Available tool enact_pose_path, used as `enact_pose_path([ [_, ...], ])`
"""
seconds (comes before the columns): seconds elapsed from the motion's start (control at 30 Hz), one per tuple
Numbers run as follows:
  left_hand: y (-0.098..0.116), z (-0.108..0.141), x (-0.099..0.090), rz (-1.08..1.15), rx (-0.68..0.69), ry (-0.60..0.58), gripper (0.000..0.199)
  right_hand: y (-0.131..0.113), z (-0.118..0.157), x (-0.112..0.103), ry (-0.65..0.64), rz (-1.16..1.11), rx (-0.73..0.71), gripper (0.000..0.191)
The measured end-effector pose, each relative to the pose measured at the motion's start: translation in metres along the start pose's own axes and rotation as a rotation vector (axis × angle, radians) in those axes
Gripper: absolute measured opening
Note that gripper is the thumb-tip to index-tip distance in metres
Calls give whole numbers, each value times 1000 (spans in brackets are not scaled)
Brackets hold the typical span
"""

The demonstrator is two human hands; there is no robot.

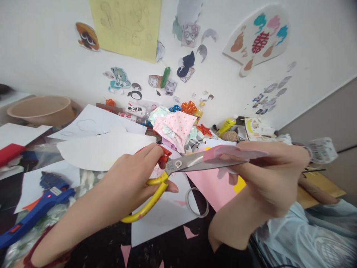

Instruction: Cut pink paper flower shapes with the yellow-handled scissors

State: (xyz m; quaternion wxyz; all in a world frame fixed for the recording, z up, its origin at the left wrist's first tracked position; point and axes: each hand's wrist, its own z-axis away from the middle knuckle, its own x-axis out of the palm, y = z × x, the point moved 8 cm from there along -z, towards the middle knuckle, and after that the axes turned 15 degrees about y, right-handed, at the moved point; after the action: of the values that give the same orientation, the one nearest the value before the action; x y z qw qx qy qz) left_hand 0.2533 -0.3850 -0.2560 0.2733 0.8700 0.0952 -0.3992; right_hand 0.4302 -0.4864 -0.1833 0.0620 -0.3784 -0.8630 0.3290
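My left hand (139, 176) is wrapped round scissors (178, 163) with one red and one yellow handle. Their blades point right and lie against a small piece of pink paper (219, 152). Raised at the right, my right hand (267, 173) pinches that paper, hiding part of it and the blade tips. Beneath the hands are a larger pink sheet (213, 190), a white sheet (161, 219) and a ring-shaped roll (188, 203), perhaps of tape. Pink paper scraps (190, 232) lie on the dark table (103, 242).
At left are a blue glue gun (41, 208) with a small red light, a beige round bowl (39, 108) and white paper sheets (95, 124). Patterned cloth (178, 126) and a yellow bottle (225, 127) stand by the wall. A pale blue garment (309, 234) shows lower right.
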Motion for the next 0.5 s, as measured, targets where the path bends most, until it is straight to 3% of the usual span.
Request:
enact_pose_path([
  [0.23, -3, -1, 3, 28, -55, -46, 28, 5, 2, -1, 44, -35, 10, 28],
  [0.5, -8, -1, 6, 14, -56, -47, 32, -1, 0, 1, 29, -52, 17, 22],
])
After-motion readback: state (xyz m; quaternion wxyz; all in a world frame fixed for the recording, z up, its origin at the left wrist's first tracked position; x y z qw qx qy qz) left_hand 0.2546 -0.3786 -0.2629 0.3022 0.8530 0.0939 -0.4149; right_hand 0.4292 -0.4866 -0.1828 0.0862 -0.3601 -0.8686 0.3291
